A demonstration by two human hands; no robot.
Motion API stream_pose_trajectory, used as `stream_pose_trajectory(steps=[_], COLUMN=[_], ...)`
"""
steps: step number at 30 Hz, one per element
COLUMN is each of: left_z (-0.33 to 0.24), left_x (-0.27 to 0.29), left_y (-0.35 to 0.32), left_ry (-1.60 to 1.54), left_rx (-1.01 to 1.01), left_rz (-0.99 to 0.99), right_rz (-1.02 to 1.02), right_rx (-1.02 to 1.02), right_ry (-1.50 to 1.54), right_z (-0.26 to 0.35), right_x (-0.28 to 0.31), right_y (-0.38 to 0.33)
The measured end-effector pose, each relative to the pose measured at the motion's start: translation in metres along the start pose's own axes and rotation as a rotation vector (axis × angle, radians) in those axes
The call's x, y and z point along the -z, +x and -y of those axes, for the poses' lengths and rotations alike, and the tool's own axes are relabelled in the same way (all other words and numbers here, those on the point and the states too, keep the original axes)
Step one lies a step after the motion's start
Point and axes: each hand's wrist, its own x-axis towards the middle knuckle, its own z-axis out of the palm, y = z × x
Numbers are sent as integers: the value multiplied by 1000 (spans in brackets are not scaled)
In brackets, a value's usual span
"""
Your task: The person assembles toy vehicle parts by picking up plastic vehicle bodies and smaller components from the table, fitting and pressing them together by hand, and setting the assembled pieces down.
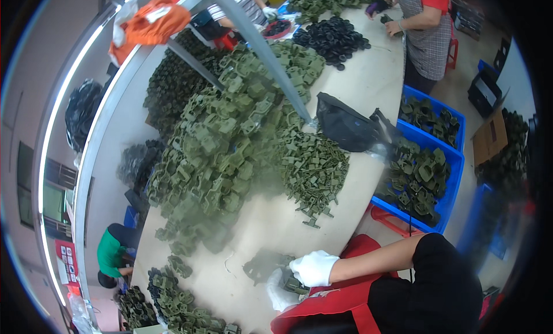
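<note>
- A long pale wooden worktable (pixel 368 86) runs through the room.
- Blue plastic crates (pixel 455 161) stand right of it, on a light floor (pixel 461 92).
- A bright tube light (pixel 63 121) glows left of it.

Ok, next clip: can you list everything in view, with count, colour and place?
Large moulded parts: big heap, olive green, table centre.
Small parts: pile, olive green, right of the heap.
Rings: pile, black, far end of table.
Bag: one, black, table's right edge.
Crates: two, blue, holding green parts, right of table.
Cloth: one, orange, on overhead rail.
Table: one, beige.
Co-worker: one, checked apron, far end.
Right hand: white glove, on green parts at near edge.
Left hand: white glove, beneath the right, grip unclear.
</note>
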Motion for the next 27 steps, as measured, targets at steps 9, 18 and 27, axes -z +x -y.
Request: stream_pose_trajectory(steps=[9, 18, 27], left_z=[-25, -89, -66], left_x=[-40, -64, -29], left_y=[-17, -47, -67], left_ry=[-8, 569, -187], left_rx=[-350, -1429, -791], left_rz=[322, 89, 147], right_rz=[-238, -530, -538], right_rx=[206, 383, 595], right_ry=[-24, -150, -502], right_z=[-18, 73, 78], right_x=[30, 96, 8], right_y=[-7, -32, -19])
